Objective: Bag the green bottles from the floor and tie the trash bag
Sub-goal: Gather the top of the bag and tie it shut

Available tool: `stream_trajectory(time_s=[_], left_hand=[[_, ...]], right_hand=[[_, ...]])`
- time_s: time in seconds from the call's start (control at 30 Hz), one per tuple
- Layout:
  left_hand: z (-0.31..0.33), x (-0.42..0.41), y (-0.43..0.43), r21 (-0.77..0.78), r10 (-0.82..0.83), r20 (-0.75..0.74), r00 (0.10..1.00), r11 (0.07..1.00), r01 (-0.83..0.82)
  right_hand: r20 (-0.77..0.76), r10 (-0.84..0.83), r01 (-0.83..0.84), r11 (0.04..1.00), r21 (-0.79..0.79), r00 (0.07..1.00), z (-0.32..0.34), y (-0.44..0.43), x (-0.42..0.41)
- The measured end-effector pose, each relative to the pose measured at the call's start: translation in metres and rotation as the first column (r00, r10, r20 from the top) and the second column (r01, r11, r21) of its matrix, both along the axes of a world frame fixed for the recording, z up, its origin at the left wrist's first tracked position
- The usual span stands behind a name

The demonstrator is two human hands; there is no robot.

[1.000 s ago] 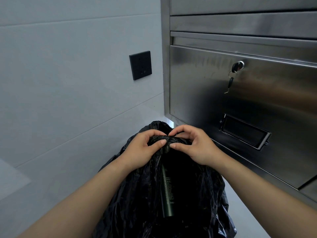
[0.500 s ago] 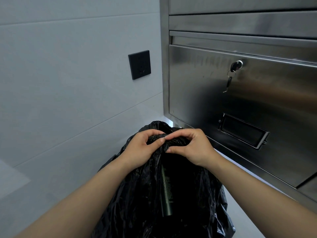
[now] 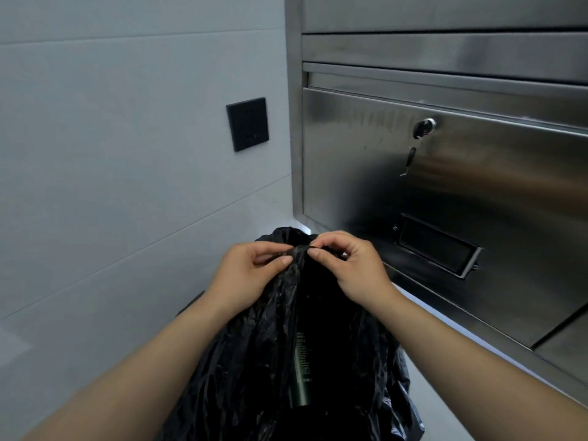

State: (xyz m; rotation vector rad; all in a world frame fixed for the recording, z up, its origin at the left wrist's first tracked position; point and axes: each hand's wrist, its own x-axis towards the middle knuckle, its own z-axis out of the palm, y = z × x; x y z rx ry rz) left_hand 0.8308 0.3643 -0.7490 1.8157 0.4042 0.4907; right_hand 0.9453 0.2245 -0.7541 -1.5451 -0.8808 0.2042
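Since both forearms come in from the bottom corners of the frame and meet at centre, the knot is clearly the step in hand, so here's how I'd do it well. Nearest the camera, low in the middle of the frame, a green bottle (image 3: 301, 367) lies inside the trash bag (image 3: 254, 361), showing through a gap in the black plastic (I can only make out one, any others are hidden in the folds). Higher up, at centre frame, the left hand (image 3: 248, 275) is pinched closed on a gathered bit of the bag's rim, thumb against fingertip, and the right hand (image 3: 353, 268) is pinched the same way on the bit right next to it, the two nearly touching. My take: that gap below the hands says the mouth isn't fully gathered yet, so bunch more plastic into each pinch before crossing the ends, then pull outward evenly so the thin film doesn't tear. Keep it low and snug over the bottle. Beyond the hands, a steel cabinet (image 3: 477, 186) fills the right side, with a key (image 3: 410, 157) hanging in its lock, and a black wall plate (image 3: 247, 124) sits upper left of centre on the tiled wall.
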Motion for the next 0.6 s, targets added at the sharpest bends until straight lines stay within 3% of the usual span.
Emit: stream_trajectory(time_s=[0.1, 0.37, 0.43, 0.6], left_hand=[[-0.003, 0.0, 0.004, 0.037, 0.066, -0.011, 0.998, 0.997, -0.066], [0.002, 0.0, 0.012, 0.068, 0.096, 0.017, 0.995, 0.993, -0.097], [0.002, -0.001, 0.014, 0.082, 0.105, 0.017, 0.994, 0.991, -0.106], [0.003, 0.0, 0.011, 0.067, 0.119, 0.025, 0.993, 0.99, -0.121]], right_hand=[[-0.2, 0.019, -0.021, 1.0, -0.005, 0.98, -0.008, -0.006, 0.003], [-0.482, -0.08, 0.157, 0.98, 0.121, 0.872, -0.015, -0.02, 0.018], [-0.493, -0.081, 0.162, 0.979, 0.122, 0.866, -0.014, -0.023, 0.021], [-0.291, -0.066, 0.087, 0.994, 0.06, 0.954, -0.005, -0.019, 0.019]])
